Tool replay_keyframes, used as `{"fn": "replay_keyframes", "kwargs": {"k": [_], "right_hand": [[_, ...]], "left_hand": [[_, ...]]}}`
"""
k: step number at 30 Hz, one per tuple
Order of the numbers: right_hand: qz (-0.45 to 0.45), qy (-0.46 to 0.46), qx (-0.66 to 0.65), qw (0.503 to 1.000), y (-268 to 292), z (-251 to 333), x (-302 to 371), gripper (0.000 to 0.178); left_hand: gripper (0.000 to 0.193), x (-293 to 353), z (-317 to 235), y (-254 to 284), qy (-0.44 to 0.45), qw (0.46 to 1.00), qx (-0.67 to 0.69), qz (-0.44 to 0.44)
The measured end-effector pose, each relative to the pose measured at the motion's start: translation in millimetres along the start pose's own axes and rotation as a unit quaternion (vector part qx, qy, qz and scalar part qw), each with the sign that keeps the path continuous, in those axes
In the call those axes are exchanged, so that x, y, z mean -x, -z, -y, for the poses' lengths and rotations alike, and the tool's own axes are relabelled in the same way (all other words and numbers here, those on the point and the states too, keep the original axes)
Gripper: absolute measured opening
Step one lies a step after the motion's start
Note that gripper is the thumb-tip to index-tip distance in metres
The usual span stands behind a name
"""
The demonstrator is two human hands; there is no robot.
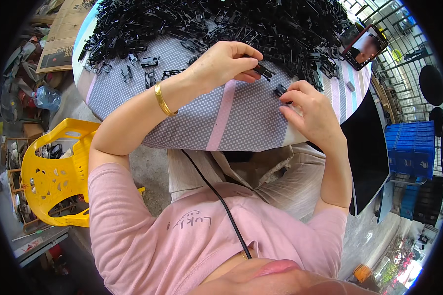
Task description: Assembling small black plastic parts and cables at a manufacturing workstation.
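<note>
My left hand (230,61), with a gold bangle on its wrist, is closed over the table with a small black plastic clip-like part (264,73) between its fingers. The part sticks out toward the right. My right hand (307,109) is to the right and a little nearer, its thumb and fingertips pinched on another small black plastic part (280,90). That second part is partly hidden by the fingers. A big heap of similar black parts (221,24) covers the far side of the table. Several loose ones (150,61) lie to the left of the heap.
A grey dotted cloth with pink stripes (192,123) covers the round table. At its far right edge a phone (363,47) leans upright, near a small grey block (350,86). A yellow plastic chair (59,172) is at left; blue crates (409,147) stand at right. A black cable (209,184) hangs before me.
</note>
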State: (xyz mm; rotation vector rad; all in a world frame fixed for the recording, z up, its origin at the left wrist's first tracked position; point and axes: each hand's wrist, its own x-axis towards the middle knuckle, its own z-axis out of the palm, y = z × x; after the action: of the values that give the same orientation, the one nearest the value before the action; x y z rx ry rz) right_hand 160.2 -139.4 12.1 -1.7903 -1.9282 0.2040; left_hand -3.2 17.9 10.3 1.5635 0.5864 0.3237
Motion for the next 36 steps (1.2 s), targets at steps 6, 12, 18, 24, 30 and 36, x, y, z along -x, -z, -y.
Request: {"fn": "replay_keyframes", "kwargs": {"k": [6, 12, 18, 24, 30, 36], "right_hand": [[-0.091, -0.060, -0.024, 0.994, 4.7, 2.7, -4.2, 0.015], [-0.204, 0.095, 0.020, 0.974, -7.8, 7.2, -13.3, 0.017], [-0.201, 0.118, 0.063, 0.970, -18.6, 11.4, -17.0, 0.021], [-0.205, 0.114, 0.144, 0.961, -24.4, 18.9, -13.8, 0.025], [-0.241, 0.137, 0.212, 0.937, -25.6, 25.6, -19.2, 0.021], [-0.329, 0.008, -0.066, 0.942, -2.7, -42.6, -55.7, 0.015]], "left_hand": [[0.029, 1.7, 2.0, -10.0, 0.065, 0.990, 0.123, -0.006], [0.028, 7.7, 6.6, -20.7, 0.073, 0.969, 0.234, 0.018], [0.028, 7.6, 12.2, -20.8, 0.091, 0.956, 0.273, 0.056], [0.028, 3.8, 21.4, -20.9, 0.049, 0.939, 0.334, 0.059], [0.028, -0.1, 19.5, -11.8, 0.010, 0.939, 0.336, 0.074], [0.034, 1.7, 15.1, -24.2, 0.072, 0.975, 0.200, 0.067]]}}
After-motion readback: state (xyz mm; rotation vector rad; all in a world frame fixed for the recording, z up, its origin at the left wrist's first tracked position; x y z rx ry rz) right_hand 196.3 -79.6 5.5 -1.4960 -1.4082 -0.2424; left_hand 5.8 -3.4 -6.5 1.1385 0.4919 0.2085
